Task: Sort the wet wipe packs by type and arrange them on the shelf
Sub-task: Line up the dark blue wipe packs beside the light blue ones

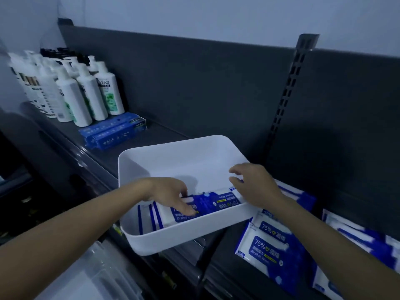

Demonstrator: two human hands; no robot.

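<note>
A: Entry. Where is the working pack?

B: The top pack (pixel 207 204) lies label-up in the white bin (pixel 173 237), along the bin's near wall. At least one more pack shows under the left fingertips. Left hand (pixel 171 195): fingers curled down over the pack's left end, thumb at its far edge, gripping. Right hand (pixel 253 185): fingers bent and slightly parted at the pack's right end. Whether they pinch the edge or only touch it cannot be told.

A: Step, as judged?

B: Lifting it out to join the shelved packs (pixel 270 250), which lie just past the right wrist, outside the bin, with the same 75% alcohol print.

A: Notes for doing it well?

B: Both ends should be secured before lifting, since the soft pack will likely sag between the fingers. It should rise clear of the wall below the palms. The bin appears to overhang the shelf (pixel 134 146) edge and may tip if dragged. The label should be checked against the row, then the pack laid flush. The shampoo bottles (pixel 86 94) and blue boxes (pixel 112 131), far beyond the left fingers, need no touching.
</note>
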